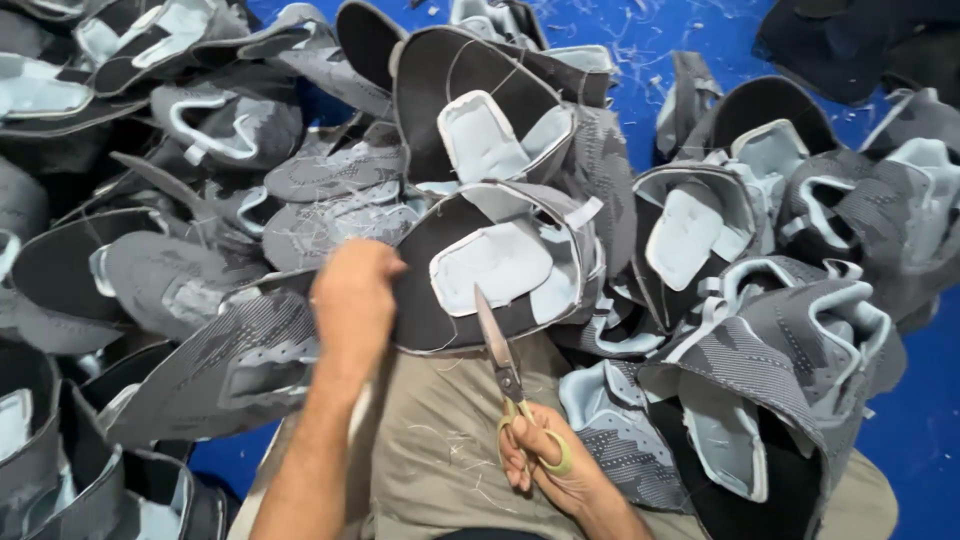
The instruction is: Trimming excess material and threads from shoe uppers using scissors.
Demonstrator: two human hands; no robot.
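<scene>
Our left hand (pixel 352 300) is curled shut, fingers together, pinching the left edge of the dark grey knitted shoe upper with pale blue padded lining (pixel 500 265). The upper lies inside-up over our lap on the khaki trousers (pixel 440 440), lining facing the camera.

Our right hand (pixel 548 462) holds the yellow-handled steel scissors (pixel 505 370), fingers threaded through the loops and closed around them. Blades look together or nearly so, tip pointing up and touching the upper's lower edge near its middle.

Around us, heaps of matching grey and pale blue shoe uppers (pixel 770 330) on both sides, lying on a blue floor (pixel 930 420). Loose thread clippings (pixel 470 480) sit on the trousers between the hands.
</scene>
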